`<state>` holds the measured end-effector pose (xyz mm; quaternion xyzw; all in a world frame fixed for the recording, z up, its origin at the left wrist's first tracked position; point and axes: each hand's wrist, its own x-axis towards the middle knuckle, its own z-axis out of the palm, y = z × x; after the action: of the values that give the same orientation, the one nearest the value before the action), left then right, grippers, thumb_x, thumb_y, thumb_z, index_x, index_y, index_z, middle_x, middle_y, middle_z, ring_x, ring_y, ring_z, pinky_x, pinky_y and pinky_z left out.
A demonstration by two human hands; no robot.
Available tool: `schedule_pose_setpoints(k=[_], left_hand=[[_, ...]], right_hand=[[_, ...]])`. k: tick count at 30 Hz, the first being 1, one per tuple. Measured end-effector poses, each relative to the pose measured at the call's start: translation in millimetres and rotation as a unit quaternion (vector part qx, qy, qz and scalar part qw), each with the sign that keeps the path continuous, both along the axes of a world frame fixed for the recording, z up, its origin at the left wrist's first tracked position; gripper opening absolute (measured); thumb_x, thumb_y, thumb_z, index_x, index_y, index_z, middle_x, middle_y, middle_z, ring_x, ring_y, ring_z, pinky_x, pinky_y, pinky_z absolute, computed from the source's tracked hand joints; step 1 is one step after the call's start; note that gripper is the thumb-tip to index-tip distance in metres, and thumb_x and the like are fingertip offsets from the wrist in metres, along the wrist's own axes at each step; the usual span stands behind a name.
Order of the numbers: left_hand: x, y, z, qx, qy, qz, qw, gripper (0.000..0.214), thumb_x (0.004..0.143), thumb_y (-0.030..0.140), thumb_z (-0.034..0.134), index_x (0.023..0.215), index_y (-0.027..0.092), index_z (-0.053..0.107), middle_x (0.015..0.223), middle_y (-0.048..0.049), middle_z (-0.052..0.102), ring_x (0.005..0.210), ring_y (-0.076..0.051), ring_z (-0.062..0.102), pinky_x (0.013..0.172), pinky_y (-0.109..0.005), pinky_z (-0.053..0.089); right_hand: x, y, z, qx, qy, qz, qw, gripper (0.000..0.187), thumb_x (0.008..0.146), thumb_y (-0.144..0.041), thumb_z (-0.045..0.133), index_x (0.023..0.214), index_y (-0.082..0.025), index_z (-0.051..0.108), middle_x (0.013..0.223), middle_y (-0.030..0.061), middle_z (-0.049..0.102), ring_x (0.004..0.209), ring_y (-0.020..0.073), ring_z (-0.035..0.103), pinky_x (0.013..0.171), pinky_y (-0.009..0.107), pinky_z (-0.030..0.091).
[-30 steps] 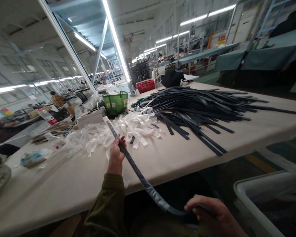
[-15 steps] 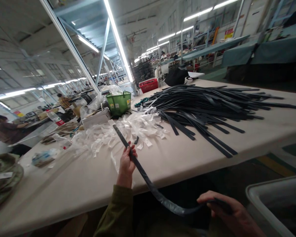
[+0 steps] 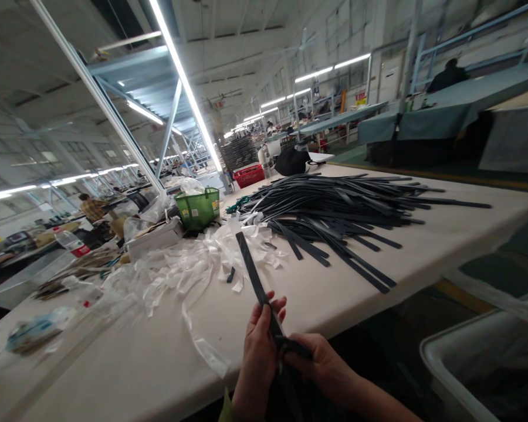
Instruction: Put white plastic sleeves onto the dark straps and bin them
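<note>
Change first: the hands are together now. A sec ago the right hand was low and well apart from the left, w/ the black strap sagging in a long loop between them. Now the loop is gone; both hands meet at the table edge and the strap stands up stiff from the left hand, tip pointing toward the pile. Clear sleeve that covered its upper part is off, so the bare strap looks stripped and prob. ready to be set w/ the rest.

Grip: left hand closed round the strap's lower part, fingers wrapped. Right hand pinched shut on the strap's bottom end, touching the left. Strap is off the table, held over its near edge.

Counts, left to right:
- 1 plastic bottle, red label, far left.
- 1 white box.
- clear film scraps: one loose heap, too many to count; 1 long strip trails to the table edge.
- 1 green basket.
- 1 red crate behind.
- 1 strap in hand.
- black strap pile: dozens, can't count.
- 1 white bin, lower right, below table.
</note>
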<state>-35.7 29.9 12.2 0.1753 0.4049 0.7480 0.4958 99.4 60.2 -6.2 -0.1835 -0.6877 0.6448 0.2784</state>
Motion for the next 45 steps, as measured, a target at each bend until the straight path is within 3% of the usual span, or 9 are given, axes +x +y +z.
schedule_pose_setpoints(k=[3,10,14,20,26,31,39,42,45], left_hand=[[-7,1,9.2,0.007,0.007,-0.007,1.0,0.049,0.075,0.041,0.079,0.115,0.015,0.068,0.098,-0.0122,0.077,0.091,-0.022,0.073,0.093,-0.035,0.052],[-27,19,38.0,0.032,-0.015,0.156,0.987,0.024,0.09,0.029,0.063,0.111,0.019,0.067,0.099,-0.0074,0.076,0.078,-0.014,0.072,0.078,-0.026,0.057],[-9,16,29.4,-0.01,-0.035,0.099,0.994,0.026,0.085,0.031,0.07,0.108,0.019,0.07,0.087,-0.0061,0.076,0.072,-0.013,0.072,0.077,-0.026,0.058],[10,2,18.3,-0.022,-0.014,0.03,0.999,0.044,0.061,0.039,0.089,0.094,0.014,0.074,0.075,-0.0063,0.076,0.07,-0.016,0.072,0.076,-0.029,0.058],[7,-7,12.3,-0.027,0.008,0.028,0.999,0.044,0.052,0.039,0.093,0.087,0.016,0.077,0.073,-0.0053,0.077,0.07,-0.015,0.072,0.075,-0.026,0.056],[9,-13,2.1,-0.037,0.096,-0.026,0.994,0.039,0.066,0.042,0.085,0.095,0.016,0.077,0.087,-0.0094,0.078,0.086,-0.019,0.071,0.081,-0.027,0.053],[24,-37,-7.5,-0.048,0.15,-0.153,0.976,0.041,0.075,0.04,0.078,0.108,0.017,0.075,0.106,-0.0132,0.076,0.098,-0.028,0.069,0.093,-0.039,0.051],[15,-30,7.4,-0.005,0.117,-0.068,0.991,0.052,0.074,0.043,0.079,0.121,0.025,0.068,0.123,-0.0116,0.07,0.098,-0.026,0.07,0.087,-0.039,0.054],[4,-18,21.3,0.03,0.097,0.074,0.992,0.042,0.073,0.047,0.079,0.106,0.022,0.074,0.109,-0.0098,0.075,0.091,-0.023,0.072,0.085,-0.035,0.054]], right_hand=[[10,2,-0.8,0.088,-0.05,-0.039,0.994,0.049,0.09,-0.06,0.054,0.071,-0.015,0.06,0.063,-0.0017,0.052,0.061,0.013,0.044,0.057,0.024,0.036],[27,-1,-12.0,0.152,-0.075,-0.002,0.986,0.042,0.094,-0.051,0.053,0.076,-0.015,0.066,0.074,0.002,0.061,0.066,0.0148,0.053,0.063,0.025,0.04],[23,-2,-8.9,0.124,-0.025,0.032,0.991,0.031,0.094,-0.043,0.057,0.085,-0.015,0.068,0.085,0.0024,0.064,0.076,0.0159,0.057,0.07,0.024,0.043],[24,-3,2.8,0.159,-0.028,-0.048,0.986,0.034,0.096,-0.041,0.055,0.073,-0.015,0.062,0.072,0.0,0.058,0.067,0.0141,0.053,0.062,0.024,0.039],[36,0,6.9,0.122,0.026,-0.009,0.992,0.021,0.094,-0.034,0.061,0.089,-0.016,0.072,0.1,0.0064,0.068,0.089,0.0194,0.063,0.08,0.027,0.047],[36,-4,2.9,0.144,0.004,-0.043,0.989,0.024,0.094,-0.033,0.059,0.081,-0.016,0.069,0.079,0.0028,0.066,0.071,0.0154,0.06,0.066,0.024,0.045],[41,-1,9.2,0.195,0.068,-0.058,0.977,0.016,0.092,-0.029,0.061,0.094,-0.018,0.072,0.094,0.008,0.073,0.093,0.0214,0.068,0.083,0.028,0.05],[42,-1,10.5,0.213,0.063,-0.041,0.974,0.013,0.092,-0.025,0.06,0.091,-0.018,0.071,0.091,0.0067,0.073,0.087,0.0188,0.069,0.078,0.025,0.05],[41,-1,9.5,0.214,0.05,-0.038,0.975,0.014,0.091,-0.025,0.06,0.088,-0.018,0.071,0.087,0.0059,0.073,0.08,0.0173,0.068,0.072,0.024,0.05]])
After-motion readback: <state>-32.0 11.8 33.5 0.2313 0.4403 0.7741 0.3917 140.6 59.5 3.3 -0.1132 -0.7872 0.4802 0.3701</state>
